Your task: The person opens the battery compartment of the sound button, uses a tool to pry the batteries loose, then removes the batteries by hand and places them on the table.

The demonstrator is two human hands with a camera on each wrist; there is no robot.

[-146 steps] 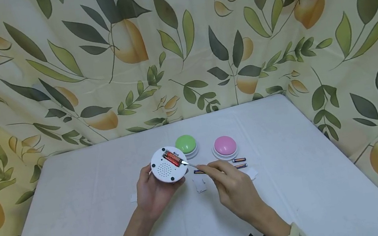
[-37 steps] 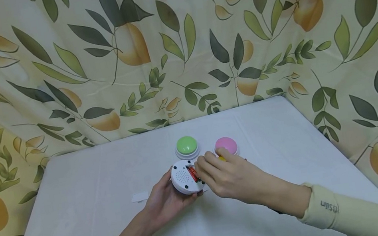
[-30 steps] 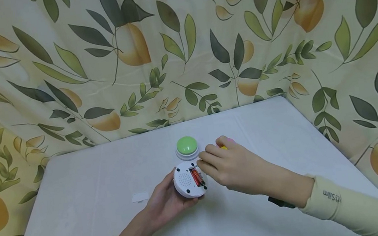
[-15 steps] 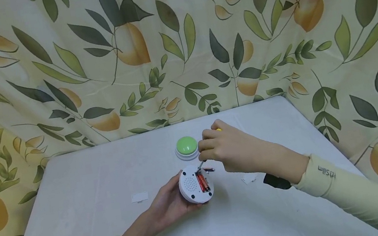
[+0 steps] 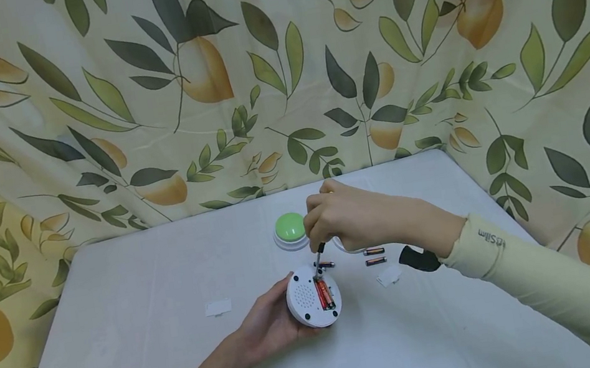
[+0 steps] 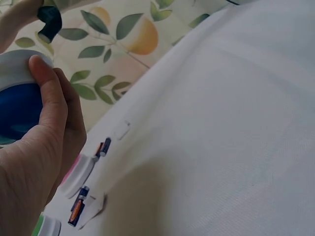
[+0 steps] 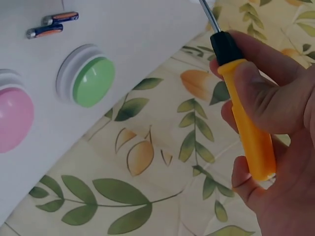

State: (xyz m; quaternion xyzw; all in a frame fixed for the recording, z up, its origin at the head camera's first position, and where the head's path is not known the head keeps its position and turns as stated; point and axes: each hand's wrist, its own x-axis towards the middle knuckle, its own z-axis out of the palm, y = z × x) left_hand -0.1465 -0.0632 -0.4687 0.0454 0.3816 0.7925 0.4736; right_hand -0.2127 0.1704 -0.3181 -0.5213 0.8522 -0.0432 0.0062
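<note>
My left hand (image 5: 269,323) holds a round push button (image 5: 303,299) tilted, its white underside up. Its blue dome (image 6: 19,110) shows in the left wrist view. Two red batteries (image 5: 324,294) lie side by side in the open compartment of the underside. From beyond the button, my right hand (image 5: 352,213) grips a screwdriver (image 5: 319,257) pointing down, its tip at the far end of the compartment. Its yellow handle (image 7: 248,123) and black collar show in the right wrist view. Whether the tip touches a battery cannot be told.
Behind stand a green button (image 5: 290,227) and a pink button (image 7: 15,118), mostly hidden by my hand in the head view. Loose batteries (image 5: 375,260) and small white pieces (image 5: 389,276) lie right of the held button; a white strip (image 5: 218,308) lies left.
The held button has moved right and nearer me and has turned. My right hand has swung from its right side to beyond it, bringing the screwdriver to the compartment's far end.
</note>
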